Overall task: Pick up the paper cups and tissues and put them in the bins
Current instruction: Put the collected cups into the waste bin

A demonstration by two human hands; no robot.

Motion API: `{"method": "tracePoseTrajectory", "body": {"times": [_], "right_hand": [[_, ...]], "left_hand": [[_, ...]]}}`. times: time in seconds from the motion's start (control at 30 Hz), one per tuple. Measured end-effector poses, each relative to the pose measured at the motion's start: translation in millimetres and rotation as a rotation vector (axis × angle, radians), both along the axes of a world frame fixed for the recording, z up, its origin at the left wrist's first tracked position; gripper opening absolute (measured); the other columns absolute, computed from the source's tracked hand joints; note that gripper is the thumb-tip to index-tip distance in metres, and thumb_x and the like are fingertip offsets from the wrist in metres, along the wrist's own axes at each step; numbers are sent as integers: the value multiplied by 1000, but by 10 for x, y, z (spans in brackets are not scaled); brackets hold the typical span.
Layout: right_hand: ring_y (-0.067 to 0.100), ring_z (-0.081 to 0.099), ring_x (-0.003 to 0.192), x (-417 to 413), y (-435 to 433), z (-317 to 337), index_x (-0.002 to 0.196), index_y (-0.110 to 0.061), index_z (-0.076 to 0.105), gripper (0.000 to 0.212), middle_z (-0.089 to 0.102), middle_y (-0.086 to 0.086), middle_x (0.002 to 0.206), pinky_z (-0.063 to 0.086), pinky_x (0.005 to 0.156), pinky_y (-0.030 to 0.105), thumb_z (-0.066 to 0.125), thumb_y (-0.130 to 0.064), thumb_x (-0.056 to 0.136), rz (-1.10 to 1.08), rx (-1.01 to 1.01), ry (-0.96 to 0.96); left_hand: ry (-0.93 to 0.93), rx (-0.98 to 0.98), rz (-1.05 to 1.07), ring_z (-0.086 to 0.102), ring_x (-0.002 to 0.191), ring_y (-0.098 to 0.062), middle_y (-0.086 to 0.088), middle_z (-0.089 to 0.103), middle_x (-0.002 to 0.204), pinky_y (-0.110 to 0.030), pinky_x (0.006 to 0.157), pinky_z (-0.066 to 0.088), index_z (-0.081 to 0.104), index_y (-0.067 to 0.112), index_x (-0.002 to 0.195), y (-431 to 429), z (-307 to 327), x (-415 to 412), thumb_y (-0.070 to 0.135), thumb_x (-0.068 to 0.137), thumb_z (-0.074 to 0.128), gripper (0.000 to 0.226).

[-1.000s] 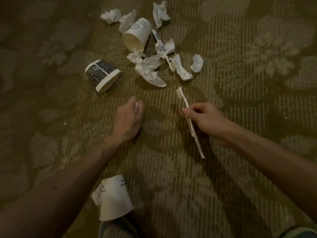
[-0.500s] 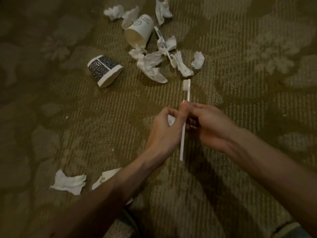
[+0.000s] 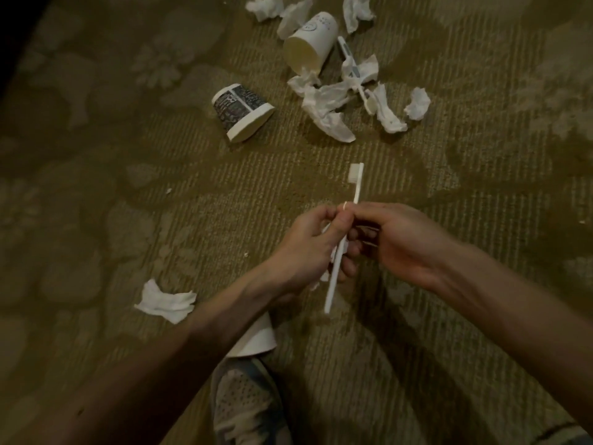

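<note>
Left hand [image 3: 305,248] and right hand [image 3: 401,242] both pinch toothbrush [image 3: 333,281], fingers curled. Tissue scrap [image 3: 323,277] seemingly in left palm. Risk: the crowded grip lets scrap drop onto carpet [image 3: 128,220].

Dim yellowish light, dark corners

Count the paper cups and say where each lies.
3: white cup at top centre; dark-printed cup lower left of it; third cup near the shoe, partly hidden under the left forearm.
</note>
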State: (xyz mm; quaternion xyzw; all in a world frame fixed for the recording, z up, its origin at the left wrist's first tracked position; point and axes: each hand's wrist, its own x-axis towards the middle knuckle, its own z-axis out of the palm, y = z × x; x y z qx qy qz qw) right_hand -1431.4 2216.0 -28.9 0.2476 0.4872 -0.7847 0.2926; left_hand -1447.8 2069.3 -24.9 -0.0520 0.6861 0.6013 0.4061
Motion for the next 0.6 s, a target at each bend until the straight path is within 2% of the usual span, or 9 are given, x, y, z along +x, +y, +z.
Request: {"method": "tracePoseTrajectory", "body": {"times": [0.1,0.23,0.33,0.43,0.47,0.53,0.6], "right_hand": [[11,55,65,-42,-289,-10,102,-4,71,24,63,3,74,43,64,26,54,-20,97,55,34,-13],[9,50,69,-79,-748,5,95,-13,72,19,65,-2,81,37,64,26,57,-24,96,171,131,4],[12,55,77,-89,-1109,21,102,-17,73,22,70,-5,87,43,70,28,55,-29,98,299,193,54],[12,61,80,-102,-1498,17,100,-28,70,22,70,-8,90,47,69,27,50,-34,101,445,264,137],[10,63,80,-103,-1625,3,100,-30,68,22,69,-8,90,48,66,24,47,-35,102,508,283,177],[0,64,76,-103,-1852,-46,108,-30,64,21,67,-9,91,47,59,17,44,-35,103,611,311,264],[-7,62,80,-117,-2008,-98,120,-29,60,24,65,-12,98,48,63,13,43,-32,103,739,410,408]], "left_hand": [[-8,-57,39,51,49,-8,4,59,64,-21,43,42,56,10,97,-305,51,7,32,104,44,26],[10,-181,97,40,48,-6,7,46,59,-21,46,32,56,16,83,-740,111,34,30,106,40,32],[167,-394,59,46,47,0,15,53,51,-24,51,36,65,24,86,-1113,140,96,32,106,38,34],[309,-543,100,57,58,5,25,64,68,-18,49,42,66,33,84,-1496,132,238,39,106,33,39],[346,-581,152,57,60,5,23,65,71,-16,50,42,65,31,82,-1607,98,296,40,106,32,41],[399,-675,268,55,58,2,8,64,67,-16,48,40,63,24,78,-1818,-22,385,39,106,32,44],[384,-796,372,52,56,-3,5,57,63,-20,48,34,58,21,76,-2058,-179,415,37,107,31,44]]}}
